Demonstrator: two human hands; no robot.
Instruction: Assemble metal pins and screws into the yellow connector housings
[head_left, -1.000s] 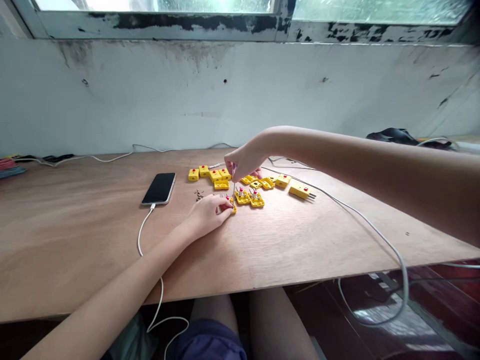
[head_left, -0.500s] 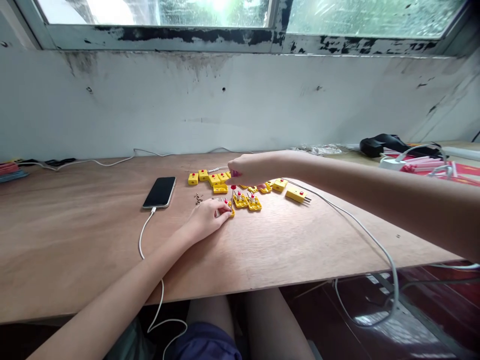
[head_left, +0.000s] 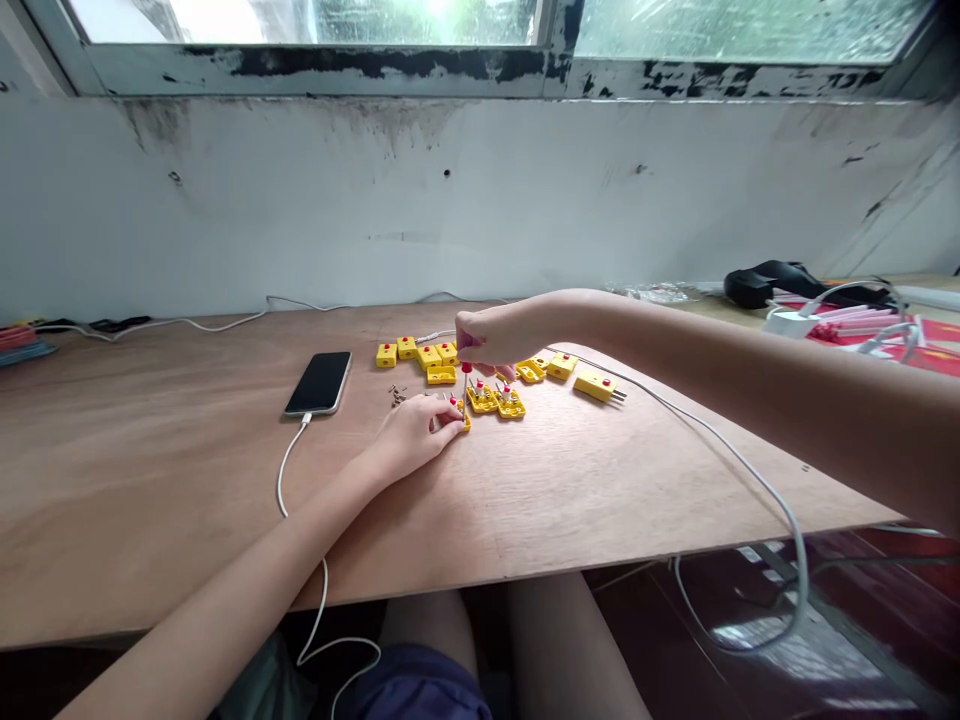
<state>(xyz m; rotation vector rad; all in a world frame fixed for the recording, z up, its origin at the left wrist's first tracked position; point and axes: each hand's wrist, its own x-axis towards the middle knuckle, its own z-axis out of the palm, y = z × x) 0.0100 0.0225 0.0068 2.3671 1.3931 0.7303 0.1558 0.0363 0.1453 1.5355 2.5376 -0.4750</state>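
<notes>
Connectors (head_left: pixel 441 374) of yellow plastic lie in a loose cluster near the back edge of the desk (head_left: pixel 187 480), roughly midway along it. Several are opened, with small screws and red-tipped parts showing. The left hand (head_left: pixel 415 432) rests at the cluster's front, its fingers (head_left: pixel 448 420) curled and pinching the front connector (head_left: pixel 463 421). The right hand (head_left: pixel 491 338) hovers above the cluster with its fingers bunched together. Just below them stands a thin shaft (head_left: pixel 466 382) with a red tip, but the hand hides too much to tell whether they pinch it.

Loose screws (head_left: pixel 397 396) sit just left of the cluster, within reach of a slip by the left hand, and a knock could scatter them. A slip of the shaft could also nudge the opened connectors (head_left: pixel 495 401) out of place. A white cable (head_left: pixel 697 425) runs beneath the right forearm, so a snag there could drag the pronged connector (head_left: pixel 595 386). Another cable (head_left: pixel 289 470) leads from the phone (head_left: pixel 318 383) toward the desk's front edge and passes under the left forearm, where it could catch too.
</notes>
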